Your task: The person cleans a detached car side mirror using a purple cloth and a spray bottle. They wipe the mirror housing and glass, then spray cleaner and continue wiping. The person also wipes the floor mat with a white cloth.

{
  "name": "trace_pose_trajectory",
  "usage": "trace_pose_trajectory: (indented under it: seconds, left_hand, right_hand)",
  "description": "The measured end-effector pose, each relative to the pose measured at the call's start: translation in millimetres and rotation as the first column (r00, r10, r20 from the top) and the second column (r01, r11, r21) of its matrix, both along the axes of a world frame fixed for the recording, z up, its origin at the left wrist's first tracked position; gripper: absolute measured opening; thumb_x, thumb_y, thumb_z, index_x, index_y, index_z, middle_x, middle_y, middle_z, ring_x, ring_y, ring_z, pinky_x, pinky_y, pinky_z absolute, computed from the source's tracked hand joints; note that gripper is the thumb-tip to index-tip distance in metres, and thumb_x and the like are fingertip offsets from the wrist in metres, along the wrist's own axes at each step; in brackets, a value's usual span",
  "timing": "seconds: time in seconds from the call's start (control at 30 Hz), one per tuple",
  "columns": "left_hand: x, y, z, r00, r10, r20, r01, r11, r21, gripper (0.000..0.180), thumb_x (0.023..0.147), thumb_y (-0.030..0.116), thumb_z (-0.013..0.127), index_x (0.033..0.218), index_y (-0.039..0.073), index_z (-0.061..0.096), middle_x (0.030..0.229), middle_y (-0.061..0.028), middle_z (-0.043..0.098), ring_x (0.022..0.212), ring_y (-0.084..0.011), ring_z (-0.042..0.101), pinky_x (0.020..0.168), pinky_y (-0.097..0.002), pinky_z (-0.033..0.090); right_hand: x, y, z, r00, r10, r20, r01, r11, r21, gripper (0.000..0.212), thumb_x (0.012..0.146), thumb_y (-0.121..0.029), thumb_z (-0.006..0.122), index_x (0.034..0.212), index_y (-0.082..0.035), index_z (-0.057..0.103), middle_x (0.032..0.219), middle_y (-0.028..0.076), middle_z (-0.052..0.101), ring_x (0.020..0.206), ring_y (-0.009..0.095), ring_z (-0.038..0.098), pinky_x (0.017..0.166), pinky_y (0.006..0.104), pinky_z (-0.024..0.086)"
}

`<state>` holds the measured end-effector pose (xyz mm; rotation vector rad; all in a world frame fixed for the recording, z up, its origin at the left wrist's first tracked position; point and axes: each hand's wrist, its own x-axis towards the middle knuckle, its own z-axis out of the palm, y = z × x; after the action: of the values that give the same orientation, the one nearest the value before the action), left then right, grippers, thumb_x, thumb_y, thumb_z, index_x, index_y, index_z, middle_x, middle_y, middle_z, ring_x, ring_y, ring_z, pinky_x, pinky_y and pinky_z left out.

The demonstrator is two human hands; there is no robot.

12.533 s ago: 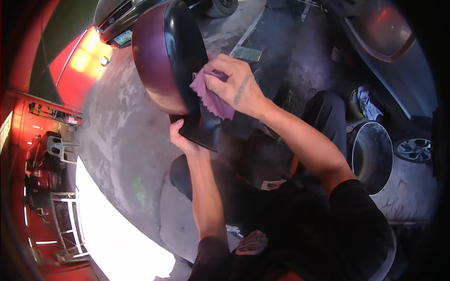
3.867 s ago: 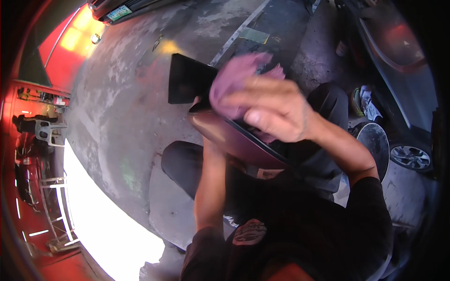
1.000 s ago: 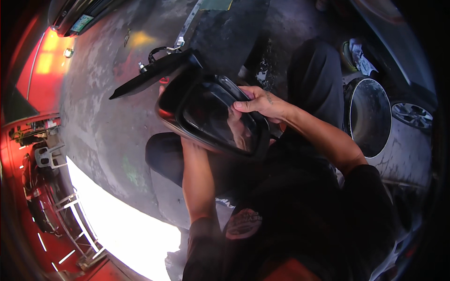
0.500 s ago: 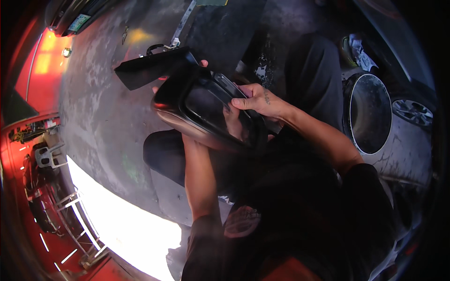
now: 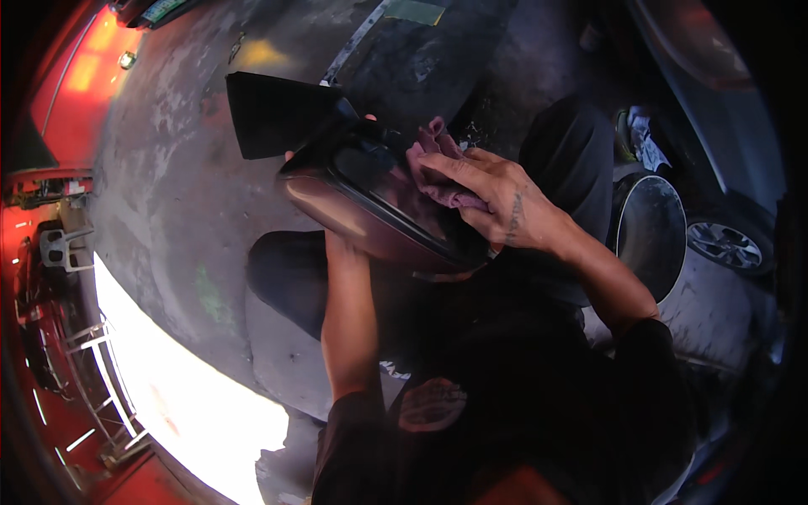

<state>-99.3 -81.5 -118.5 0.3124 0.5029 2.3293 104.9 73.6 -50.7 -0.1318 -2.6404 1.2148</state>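
A car side mirror (image 5: pixel 379 223) with a glossy dark housing rests tilted above my lap, its flat black mounting base (image 5: pixel 286 118) pointing to the far left. My left hand (image 5: pixel 341 244) supports it from beneath; most of that hand is hidden behind the housing, and only fingertips show near the base. Over the mirror's glass side, my right hand (image 5: pixel 509 198) presses a crumpled purplish cloth (image 5: pixel 433 172), its fingers bent around the fabric.
My dark-trousered knees (image 5: pixel 286 273) flank the mirror. To the right stand a round dark bucket (image 5: pixel 652 231) and a car wheel (image 5: pixel 728 244). A long metal strip (image 5: pixel 353 42) lies on the floor ahead. A pale metal frame (image 5: pixel 109 379) is at the left.
My right hand has shifted from gripping the mirror's edge to lying over its glass with the cloth, now plainly visible. The mirror has tipped and turned slightly.
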Motion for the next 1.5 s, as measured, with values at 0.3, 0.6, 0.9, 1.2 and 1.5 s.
trace_pose_trajectory:
  seconds: [0.3, 0.6, 0.9, 1.2, 1.5]
  left_hand:
    - [4.6, -3.9, 1.6, 0.999, -0.03, 0.021, 0.03, 1.0, 0.003, 0.078, 0.103, 0.061, 0.04, 0.15, -0.001, 0.042, 0.143, -0.0243, 0.055, 0.129, -0.0328, 0.056, 0.11, -0.0439, 0.045]
    - [0.8, -8.4, -4.9, 0.999, -0.021, 0.046, 0.021, 1.0, 0.002, 0.076, 0.103, 0.058, 0.041, 0.149, -0.001, 0.043, 0.142, -0.0233, 0.056, 0.128, -0.0322, 0.057, 0.111, -0.0433, 0.045]
    - [0.8, -9.4, -8.4, 0.998, -0.033, 0.059, 0.033, 0.999, -0.004, 0.073, 0.103, 0.056, 0.043, 0.148, -0.002, 0.044, 0.142, -0.0223, 0.056, 0.127, -0.0316, 0.057, 0.111, -0.0427, 0.044]
    - [8.8, -2.3, -6.1, 0.991, -0.116, 0.066, 0.117, 0.993, -0.008, 0.071, 0.104, 0.054, 0.044, 0.147, -0.002, 0.045, 0.142, -0.0213, 0.057, 0.126, -0.031, 0.058, 0.112, -0.0421, 0.043]
    - [4.4, -5.5, -9.1, 0.977, -0.184, 0.107, 0.188, 0.982, -0.023, 0.069, 0.104, 0.051, 0.046, 0.146, -0.002, 0.047, 0.142, -0.0204, 0.057, 0.125, -0.0304, 0.059, 0.112, -0.0415, 0.043]
  right_hand:
    - [-17.9, 7.0, 2.3, 0.996, -0.045, 0.079, 0.049, 0.997, -0.051, 0.034, 0.086, -0.023, 0.071, 0.112, -0.002, 0.071, 0.109, 0.018, 0.067, 0.099, 0.037, 0.068, 0.09, 0.045, 0.054]
    - [-20.4, 4.1, -13.7, 1.0, -0.014, 0.0, 0.013, 0.937, 0.349, 0.022, 0.086, -0.016, 0.07, 0.105, -0.006, 0.073, 0.104, 0.014, 0.068, 0.098, 0.036, 0.068, 0.085, 0.0452, 0.057]
    - [-18.6, 11.3, -9.7, 1.0, 0.006, 0.008, -0.008, 0.97, 0.243, 0.014, 0.089, -0.013, 0.067, 0.101, -0.008, 0.071, 0.094, 0.012, 0.066, 0.089, 0.034, 0.069, 0.077, 0.0449, 0.056]
    - [-5.0, -0.3, -35.1, 0.996, -0.03, -0.08, 0.051, 0.96, 0.275, 0.024, 0.084, -0.004, 0.071, 0.108, -0.006, 0.071, 0.106, 0.013, 0.067, 0.093, 0.034, 0.07, 0.074, 0.0418, 0.059]
    - [2.5, -1.8, -33.5, 0.997, -0.08, 0.022, 0.077, 0.991, 0.107, 0.024, 0.085, -0.002, 0.071, 0.109, -0.006, 0.069, 0.103, 0.012, 0.066, 0.09, 0.034, 0.07, 0.075, 0.043, 0.058]
